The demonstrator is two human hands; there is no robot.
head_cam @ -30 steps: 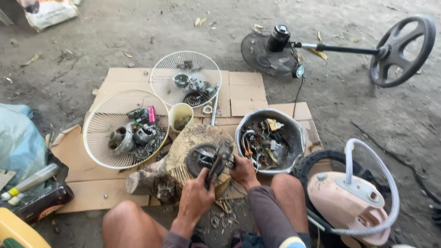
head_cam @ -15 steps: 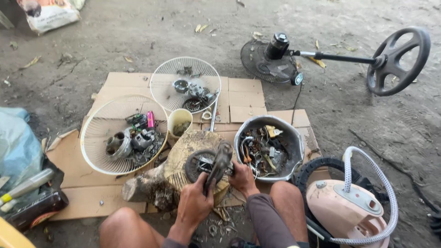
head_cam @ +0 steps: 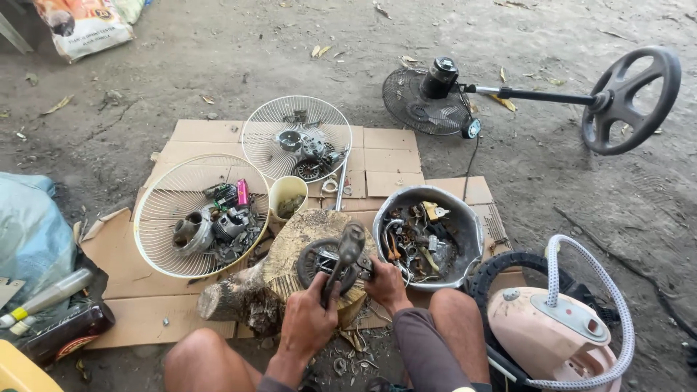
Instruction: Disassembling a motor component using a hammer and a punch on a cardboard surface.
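A round, dark motor part (head_cam: 311, 263) lies on top of a cut log (head_cam: 290, 236) between my knees. My left hand (head_cam: 305, 323) is shut on the handle of a hammer (head_cam: 348, 245), whose head hovers just over the motor part. Beside the part's right edge, my right hand (head_cam: 386, 287) pinches a small metal piece (head_cam: 363, 266) against it. I cannot tell what kind of piece it is.
Two white fan guards (head_cam: 163, 218) (head_cam: 265, 134) hold loose parts, with a yellowish cup (head_cam: 284, 190) between them. A metal bowl (head_cam: 465, 225) of scrap sits to the right. A pink fan base (head_cam: 552, 330), a black fan (head_cam: 428, 101) and cardboard (head_cam: 392, 156) surround them.
Both hands stay at the log. The hammer head has shifted only slightly over the motor part, and the view has moved a little.
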